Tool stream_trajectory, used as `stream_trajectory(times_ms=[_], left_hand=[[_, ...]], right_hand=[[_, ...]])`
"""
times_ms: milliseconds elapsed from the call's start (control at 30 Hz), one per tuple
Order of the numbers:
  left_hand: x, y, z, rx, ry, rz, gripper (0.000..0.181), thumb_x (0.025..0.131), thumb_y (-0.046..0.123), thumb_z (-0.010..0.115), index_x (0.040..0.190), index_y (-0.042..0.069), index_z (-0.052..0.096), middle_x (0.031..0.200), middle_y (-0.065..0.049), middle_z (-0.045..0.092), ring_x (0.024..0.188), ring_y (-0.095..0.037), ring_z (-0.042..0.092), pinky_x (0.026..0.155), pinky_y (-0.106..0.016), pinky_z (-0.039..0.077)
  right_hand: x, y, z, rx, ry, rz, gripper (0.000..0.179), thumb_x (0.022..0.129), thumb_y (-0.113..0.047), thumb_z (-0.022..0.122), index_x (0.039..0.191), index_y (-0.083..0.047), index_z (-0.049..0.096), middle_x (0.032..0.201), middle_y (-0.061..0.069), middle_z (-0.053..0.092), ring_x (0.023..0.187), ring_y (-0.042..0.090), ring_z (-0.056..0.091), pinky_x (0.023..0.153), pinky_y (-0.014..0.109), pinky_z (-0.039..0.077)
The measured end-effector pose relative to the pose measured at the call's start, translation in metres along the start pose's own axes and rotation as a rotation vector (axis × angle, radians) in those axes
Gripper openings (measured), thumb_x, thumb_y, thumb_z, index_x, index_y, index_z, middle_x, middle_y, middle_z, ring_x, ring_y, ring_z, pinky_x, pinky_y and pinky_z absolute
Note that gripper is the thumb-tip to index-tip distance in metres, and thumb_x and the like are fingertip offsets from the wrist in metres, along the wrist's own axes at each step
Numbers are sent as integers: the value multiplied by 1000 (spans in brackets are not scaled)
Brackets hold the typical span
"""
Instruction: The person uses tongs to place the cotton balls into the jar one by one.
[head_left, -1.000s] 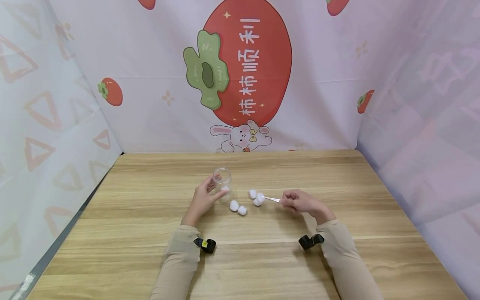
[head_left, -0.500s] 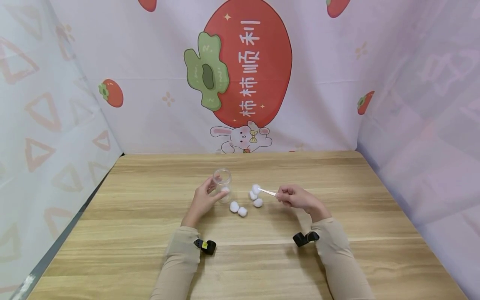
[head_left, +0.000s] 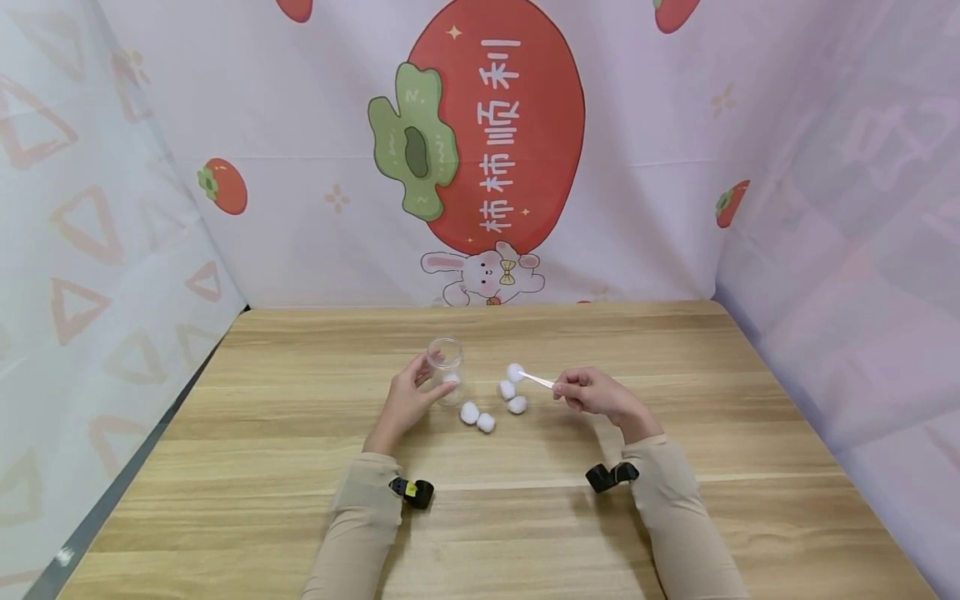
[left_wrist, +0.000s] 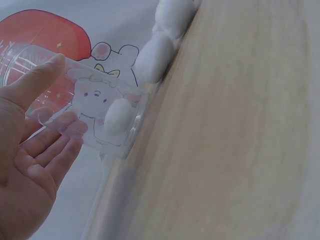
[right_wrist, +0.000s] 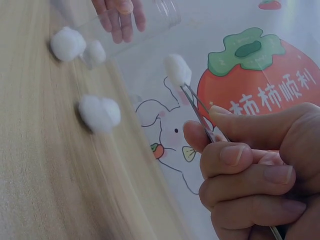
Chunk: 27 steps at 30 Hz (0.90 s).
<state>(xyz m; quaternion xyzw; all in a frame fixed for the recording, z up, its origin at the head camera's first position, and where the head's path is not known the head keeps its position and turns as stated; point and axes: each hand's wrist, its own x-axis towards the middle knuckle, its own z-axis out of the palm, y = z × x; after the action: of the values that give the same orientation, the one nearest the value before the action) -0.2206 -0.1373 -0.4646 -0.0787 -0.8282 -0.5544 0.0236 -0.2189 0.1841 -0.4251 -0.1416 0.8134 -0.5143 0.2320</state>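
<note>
My left hand (head_left: 408,400) grips a clear, lidless jar (head_left: 446,354) standing on the table, thumb on the near side and fingers round the far side. One cotton ball (left_wrist: 118,117) lies inside at the jar's bottom. My right hand (head_left: 596,393) pinches metal tweezers (right_wrist: 199,111), whose tips hold another cotton ball (right_wrist: 177,70) raised above the tabletop. Below it, two loose cotton balls (head_left: 517,405) lie on the wood. Another pair of cotton balls (head_left: 469,413) sits just in front of the jar, to its right.
The wood-grain table (head_left: 525,517) runs back to a printed cloth (head_left: 637,208) hanging behind it. More cloth hangs along both sides. Black wrist cameras (head_left: 611,477) are strapped over both sleeves.
The right hand has raised a cotton ball with the tweezers from the group at right, moving it away from the person and slightly left. The left hand and jar stay put.
</note>
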Motion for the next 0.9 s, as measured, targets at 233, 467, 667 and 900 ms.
stream_trajectory(times_ms=[233,467,667,900], left_hand=[[0,0,0,-3,4,-9,68,81,17,78,139,1,46,134,-22,57,128,-35,55,114,-40,45],[0,1,0,3,1,-11,67,81,16,77,139,2,46,135,-22,57,128,-34,54,114,-39,45],[1,-1,1,5,-3,-10,67,81,17,77,139,3,46,136,-21,56,129,-33,54,115,-39,45],[1,-2,1,-6,-3,-16,68,80,17,78,139,4,47,136,-20,57,129,-33,54,115,-38,45]], right_hand=[[2,-7,1,-41,20,-4,33,100,-14,48,100,18,53,55,-8,40,49,4,33,47,16,25],[4,-18,3,-75,28,-31,32,100,-15,49,93,15,53,54,-8,39,49,4,32,47,16,25],[6,-22,4,-68,34,-46,31,99,-12,49,92,18,50,54,-8,39,49,4,32,46,16,24],[9,-26,4,-62,41,-47,30,99,-13,50,90,15,50,54,-8,39,50,4,33,47,16,24]])
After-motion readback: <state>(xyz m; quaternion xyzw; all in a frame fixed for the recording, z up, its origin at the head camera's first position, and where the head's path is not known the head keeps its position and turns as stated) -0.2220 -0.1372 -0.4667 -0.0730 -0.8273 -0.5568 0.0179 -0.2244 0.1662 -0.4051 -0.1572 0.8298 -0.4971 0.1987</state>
